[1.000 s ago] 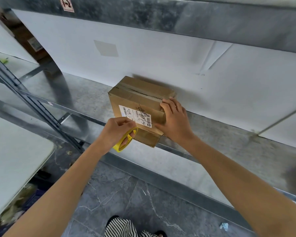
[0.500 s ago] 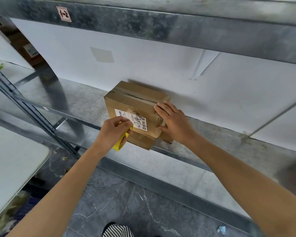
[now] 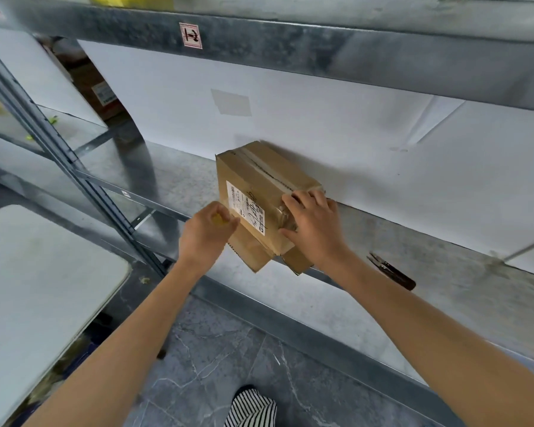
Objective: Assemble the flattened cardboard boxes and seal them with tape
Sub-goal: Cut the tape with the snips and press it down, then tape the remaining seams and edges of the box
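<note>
A small brown cardboard box point(image 3: 253, 177) with a white shipping label point(image 3: 244, 208) sits on the metal shelf point(image 3: 173, 180), its near end hanging over the shelf's front edge. My left hand point(image 3: 205, 235) is closed around a yellow tape roll point(image 3: 218, 218), of which only a sliver shows, held against the box's near left face. My right hand point(image 3: 313, 224) lies flat on the box's near right corner, pressing on a shiny strip of clear tape. A taped seam runs along the box top.
Dark-handled scissors point(image 3: 390, 271) lie on the shelf right of the box. A white panel point(image 3: 352, 143) backs the shelf. An upper shelf beam point(image 3: 290, 47) hangs overhead. A slanted metal upright point(image 3: 59, 155) stands left, with a white table point(image 3: 34, 272) beneath. Grey tiled floor lies below.
The box has turned so one corner now points toward me. My left hand has closed further over the tape roll and risen. My right hand has shifted onto the near corner. The view moved, revealing the scissors.
</note>
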